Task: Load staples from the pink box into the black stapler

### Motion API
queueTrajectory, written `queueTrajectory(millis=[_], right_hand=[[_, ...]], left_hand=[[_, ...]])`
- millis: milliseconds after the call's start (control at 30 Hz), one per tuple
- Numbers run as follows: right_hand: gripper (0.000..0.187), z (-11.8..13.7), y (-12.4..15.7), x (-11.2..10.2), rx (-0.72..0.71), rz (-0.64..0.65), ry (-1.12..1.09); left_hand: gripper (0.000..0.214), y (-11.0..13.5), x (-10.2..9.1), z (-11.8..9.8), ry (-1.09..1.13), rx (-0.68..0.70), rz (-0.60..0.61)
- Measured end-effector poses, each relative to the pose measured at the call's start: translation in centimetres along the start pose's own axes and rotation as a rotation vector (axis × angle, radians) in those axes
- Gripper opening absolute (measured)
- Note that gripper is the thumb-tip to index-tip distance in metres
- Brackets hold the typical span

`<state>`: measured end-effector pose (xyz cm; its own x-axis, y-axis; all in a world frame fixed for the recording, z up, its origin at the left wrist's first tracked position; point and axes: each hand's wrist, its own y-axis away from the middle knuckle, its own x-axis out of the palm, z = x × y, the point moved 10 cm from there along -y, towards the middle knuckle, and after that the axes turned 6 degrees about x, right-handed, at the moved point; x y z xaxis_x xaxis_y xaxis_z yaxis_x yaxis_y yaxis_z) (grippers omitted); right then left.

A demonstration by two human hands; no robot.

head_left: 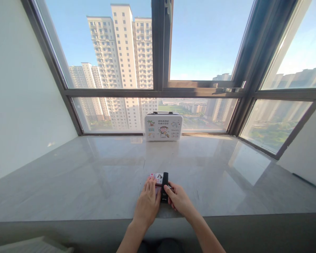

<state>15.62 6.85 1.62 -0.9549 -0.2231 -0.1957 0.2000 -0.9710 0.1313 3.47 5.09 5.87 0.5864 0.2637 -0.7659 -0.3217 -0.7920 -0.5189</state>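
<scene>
A black stapler (pixel 165 178), as far as can be judged, is gripped by the right hand (pixel 177 197), with the thumb laid on its top. A small box (pixel 159 178), just left of the stapler, is partly covered by the left hand (pixel 147 203); whether it is grasped cannot be told. On the sill (pixel 94 172), a white case (pixel 163 123) is stood well beyond both hands.

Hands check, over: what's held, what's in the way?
Right hand gripping black tool, thumb on top. Left hand over small printed box, alongside. White case upright farther back, apart from both hands.
</scene>
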Motion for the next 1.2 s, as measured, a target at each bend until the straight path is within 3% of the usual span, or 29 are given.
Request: queueTrajectory(millis=[200,433,567,733,1200], right_hand=[[0.057,0.6,-1.2,3.0,-0.007,0.102,0.025],[0.047,2.3,-3.5,10.1,-0.033,0.309,0.006],[0.05,3.1,-4.7,12.8,-0.033,0.311,0.022],[0.048,3.7,-5.1,13.5,-0.079,0.287,0.022],[0.049,3.4,-5.0,13.2,-0.102,0.213,0.038]], left_hand=[[0.043,0.5,-1.2,2.4,-0.101,0.026,-0.045],[0.039,2.0,-4.4,9.2,-0.187,-0.036,-0.087],[0.037,2.2,-6.1,12.5,-0.186,-0.071,-0.074],[0.037,2.2,-6.6,13.7,-0.171,-0.081,-0.069],[0.039,2.3,-7.2,13.5,-0.056,-0.086,-0.119]])
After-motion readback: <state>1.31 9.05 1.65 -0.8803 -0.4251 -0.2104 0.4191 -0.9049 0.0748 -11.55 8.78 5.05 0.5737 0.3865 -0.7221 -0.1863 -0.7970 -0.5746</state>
